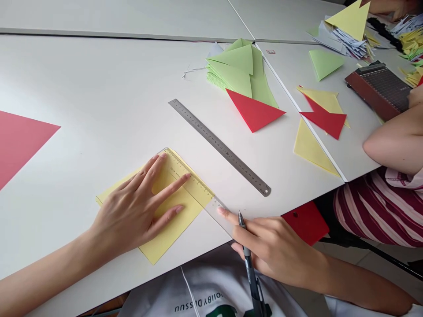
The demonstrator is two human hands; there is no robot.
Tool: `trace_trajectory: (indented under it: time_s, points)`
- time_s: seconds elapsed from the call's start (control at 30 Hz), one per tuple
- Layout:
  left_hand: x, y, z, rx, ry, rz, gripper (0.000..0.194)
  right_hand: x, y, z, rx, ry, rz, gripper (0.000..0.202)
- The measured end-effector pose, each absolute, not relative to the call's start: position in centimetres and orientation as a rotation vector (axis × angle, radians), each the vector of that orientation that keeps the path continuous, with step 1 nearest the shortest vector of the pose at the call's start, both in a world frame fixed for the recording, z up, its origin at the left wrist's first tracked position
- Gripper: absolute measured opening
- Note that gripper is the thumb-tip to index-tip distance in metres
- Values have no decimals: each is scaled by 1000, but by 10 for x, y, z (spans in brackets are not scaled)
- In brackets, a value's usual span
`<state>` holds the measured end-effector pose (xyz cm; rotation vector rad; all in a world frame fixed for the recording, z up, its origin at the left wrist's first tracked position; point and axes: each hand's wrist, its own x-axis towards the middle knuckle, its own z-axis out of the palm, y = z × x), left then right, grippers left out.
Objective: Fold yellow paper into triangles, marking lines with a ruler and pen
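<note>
My left hand [142,198] lies with fingers spread over a yellow sheet of paper [158,246]. Its fingertips press on a clear plastic ruler [198,187] laid along the sheet's upper right edge. The ruler's near end reaches past the paper toward the table edge. In my right hand [274,246] is a black-and-grey pen [251,277], tip pointing up and away from the paper. That hand's index finger is stretched out to the ruler's near end. A steel ruler [221,147] rests on the table, apart from both hands.
Stacked green paper [234,72] and a red folded piece [256,110] lie beyond the steel ruler. Pink paper [23,143] is at the left. Yellow and red pieces [325,123] lie to the right, near a paper cutter [380,90] and another person's arm [396,141].
</note>
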<state>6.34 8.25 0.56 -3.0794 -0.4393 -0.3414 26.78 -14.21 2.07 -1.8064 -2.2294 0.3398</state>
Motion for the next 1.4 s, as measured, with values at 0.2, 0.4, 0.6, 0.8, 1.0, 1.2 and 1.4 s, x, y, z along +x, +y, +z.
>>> trace_trajectory:
  time_s: [0.2,0.4,0.6,0.8,1.0,1.2,1.4]
  points:
    - [65,82,7,-3050,-439,-341,52,269,-141,21,-1794,-2221,347,42]
    - [63,83,7,-3037,-392,-304,54,270,-141,20,-1762,-2204,381,41]
    - [63,84,8,-3041,-383,-307,53,270,-140,20,-1751,-2174,397,35]
    - [61,83,5,-3042,-377,-366,54,273,-134,23,-1678,-2098,413,36]
    - [55,80,1,-3037,-374,-405,59,275,-116,15,-1619,-1870,334,22]
    - [53,75,1,-3021,-382,-422,62,277,-84,6,-1541,-1605,508,14]
    - [50,73,-2,-3028,-417,-469,60,280,-41,12,-1495,-1308,870,26]
